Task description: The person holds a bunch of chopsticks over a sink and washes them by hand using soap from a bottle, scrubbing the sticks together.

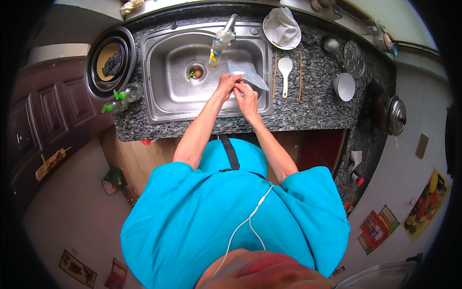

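Over the right half of the steel sink, my two hands meet. My left hand grips the near edge of a pale grey, fine-textured cloth or bag, which spreads away toward the sink's right wall. Close against it, my right hand has its thumb and fingers pinched together; what lies between those fingertips is hidden. Behind my hands rises the faucet, its spout wrapped in clear plastic with a yellow-tipped piece at the end. An orange-brown scrap with green bits sits in the drain.
Right of the sink lie a white rice paddle between two chopsticks, a plate with a white cloth, a bowl and a lidded pot. Left are nested basins and green-topped bottles.
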`<state>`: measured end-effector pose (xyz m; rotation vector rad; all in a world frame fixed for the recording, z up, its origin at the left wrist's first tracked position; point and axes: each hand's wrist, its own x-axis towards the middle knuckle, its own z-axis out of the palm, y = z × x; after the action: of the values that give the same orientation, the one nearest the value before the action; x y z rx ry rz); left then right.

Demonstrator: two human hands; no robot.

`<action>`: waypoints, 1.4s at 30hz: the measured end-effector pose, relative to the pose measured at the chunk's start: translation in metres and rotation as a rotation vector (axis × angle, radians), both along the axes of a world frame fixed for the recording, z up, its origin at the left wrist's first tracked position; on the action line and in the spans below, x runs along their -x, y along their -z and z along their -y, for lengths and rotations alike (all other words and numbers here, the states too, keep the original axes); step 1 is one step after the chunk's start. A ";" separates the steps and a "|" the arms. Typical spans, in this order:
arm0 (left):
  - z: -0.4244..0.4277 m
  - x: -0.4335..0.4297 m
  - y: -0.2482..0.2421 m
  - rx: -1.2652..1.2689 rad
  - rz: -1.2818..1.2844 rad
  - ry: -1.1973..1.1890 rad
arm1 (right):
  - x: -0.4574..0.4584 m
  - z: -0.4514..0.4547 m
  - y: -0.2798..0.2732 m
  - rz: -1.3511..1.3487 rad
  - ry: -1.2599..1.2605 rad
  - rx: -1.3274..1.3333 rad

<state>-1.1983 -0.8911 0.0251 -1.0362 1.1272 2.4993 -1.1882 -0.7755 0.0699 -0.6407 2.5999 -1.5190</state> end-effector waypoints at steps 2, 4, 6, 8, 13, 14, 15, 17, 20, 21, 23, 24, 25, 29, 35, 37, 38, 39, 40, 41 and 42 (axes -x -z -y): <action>-0.008 0.005 0.006 0.134 -0.048 -0.033 | 0.007 -0.004 -0.003 0.126 0.057 0.085; -0.014 0.017 -0.013 0.356 -0.162 -0.076 | 0.024 -0.008 -0.006 0.413 0.176 0.309; -0.025 0.039 -0.012 0.546 -0.328 -0.116 | 0.051 -0.016 0.002 0.410 0.320 0.315; -0.027 0.068 -0.029 0.836 -0.326 0.008 | 0.085 -0.021 0.020 0.260 0.395 0.238; -0.006 0.150 -0.093 1.030 -0.425 -0.221 | 0.138 -0.019 0.021 0.294 0.379 0.193; 0.000 0.157 -0.098 1.096 -0.350 -0.243 | 0.145 -0.018 0.018 0.170 0.392 0.128; 0.007 0.161 -0.087 1.118 -0.243 -0.216 | 0.151 -0.016 0.015 0.050 0.390 0.064; -0.004 0.150 -0.084 0.932 -0.312 -0.200 | 0.170 -0.021 0.017 -0.070 0.356 -0.064; -0.027 0.118 -0.054 0.797 -0.343 -0.130 | 0.192 -0.023 0.038 -0.242 0.403 -0.312; -0.039 0.105 -0.043 0.748 -0.389 -0.214 | 0.199 -0.023 0.047 -0.224 0.365 -0.362; -0.042 0.083 -0.031 0.657 -0.320 -0.006 | 0.207 -0.023 0.055 -0.217 0.335 -0.547; -0.041 0.074 -0.034 0.611 -0.215 0.080 | 0.210 -0.028 0.058 -0.223 0.306 -0.479; -0.037 0.067 -0.029 0.598 -0.167 0.099 | 0.210 -0.024 0.049 -0.234 0.265 -0.406; -0.012 0.029 -0.019 0.214 -0.129 -0.046 | 0.154 0.005 -0.005 -0.087 0.348 -0.002; 0.011 -0.012 -0.034 -0.191 -0.100 -0.167 | 0.028 0.019 -0.005 0.173 0.264 0.352; 0.020 -0.024 -0.036 -0.272 -0.239 -0.115 | -0.011 0.024 -0.010 0.341 0.137 0.386; 0.025 -0.032 -0.036 -0.190 -0.156 -0.076 | -0.024 0.028 -0.005 0.365 0.048 0.383; 0.031 -0.040 -0.050 -0.073 -0.051 -0.148 | -0.032 0.031 0.000 0.383 -0.040 0.376; 0.036 -0.049 -0.029 0.078 -0.074 -0.185 | -0.032 0.032 0.000 0.526 -0.098 0.348; 0.043 -0.057 -0.008 0.230 -0.093 -0.221 | -0.023 0.030 -0.001 0.507 -0.105 0.072; 0.052 -0.063 0.002 0.213 -0.050 -0.281 | -0.010 0.034 0.000 0.456 -0.051 0.092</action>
<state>-1.1353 -0.9429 0.0230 -1.2741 1.3732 2.6749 -1.1780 -0.8098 0.0697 -0.3139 2.1699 -1.5580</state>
